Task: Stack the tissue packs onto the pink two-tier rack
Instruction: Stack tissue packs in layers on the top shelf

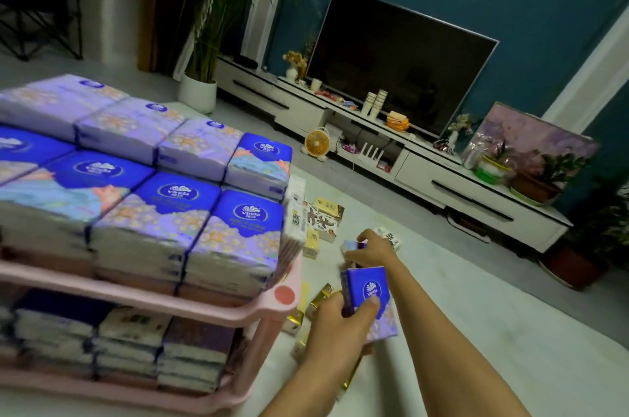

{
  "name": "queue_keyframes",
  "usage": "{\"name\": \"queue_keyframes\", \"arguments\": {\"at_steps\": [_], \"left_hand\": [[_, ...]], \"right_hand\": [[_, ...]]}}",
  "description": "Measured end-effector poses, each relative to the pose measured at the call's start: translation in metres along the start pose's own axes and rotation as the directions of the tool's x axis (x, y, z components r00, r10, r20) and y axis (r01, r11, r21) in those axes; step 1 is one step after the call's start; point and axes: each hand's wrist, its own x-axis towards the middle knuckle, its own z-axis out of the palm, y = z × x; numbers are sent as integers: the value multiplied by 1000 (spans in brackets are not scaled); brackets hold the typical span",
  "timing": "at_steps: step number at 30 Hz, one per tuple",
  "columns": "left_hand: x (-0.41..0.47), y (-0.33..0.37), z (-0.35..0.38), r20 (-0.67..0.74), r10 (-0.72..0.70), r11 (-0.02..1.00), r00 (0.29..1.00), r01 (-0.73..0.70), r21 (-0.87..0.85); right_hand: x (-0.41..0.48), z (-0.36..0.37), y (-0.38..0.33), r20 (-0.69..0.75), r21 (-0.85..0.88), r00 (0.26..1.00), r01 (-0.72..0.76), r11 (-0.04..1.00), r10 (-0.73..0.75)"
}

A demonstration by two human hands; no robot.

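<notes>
left hand (pixel 335 323) grips blue tissue pack (pixel 369 300) above floor, right of pink rack (pixel 269 309) | right hand (pixel 372 251) closed on small pale pack (pixel 350 245) | both tiers stacked full | small gold packets (pixel 318 302) lie between rack and hands

I count 1 pink rack (pixel 262 309) w/ 2 tiers. Top tier: approx 8 tissue packs (pixel 238 229) showing on the uppermost layer. Right of rack: 2 hands, 1 blue pack (pixel 369 287) in left hand (pixel 335 324), 1 small pack (pixel 350 246) in right hand (pixel 372 251).

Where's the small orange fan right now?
The orange fan stands on the floor beyond the pink rack, against the white TV cabinet.
</notes>
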Motion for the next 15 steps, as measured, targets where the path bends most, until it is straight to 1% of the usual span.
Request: {"name": "queue_keyframes", "arguments": {"at_steps": [2, 4, 6, 9, 12, 13, 15], "left_hand": [[-9, 7, 3, 30, 9, 999, 1000, -8, -33], [-17, 10, 5, 45, 44, 999, 998, -44, 8], [-26, 13, 10, 79, 85, 995, 993, -88, 41], [-51, 17, 13, 130, 141, 984, 981, -154, 94], [-86, 28, -1, 172, 301, 920, 938, -333, 205], [-97, 35, -13, 158, 373, 891, 915, -400, 216], [-115, 54, -46, 60, 501, 833, 863, -500, 234]], "right_hand": [[-17, -13, -2, -87, 118, 996, 42, 992, -32], [-40, -32, -7, -201, 217, 974, 145, 965, -101], [-68, -56, -12, -294, 233, 937, 259, 937, -186], [-118, -92, -19, -384, 236, 876, 400, 886, -293], [-173, -116, -31, -418, 260, 818, 524, 811, -395], [-189, -122, -37, -420, 261, 806, 548, 795, -418], [-218, -129, -55, -398, 251, 790, 583, 772, -467]]}}
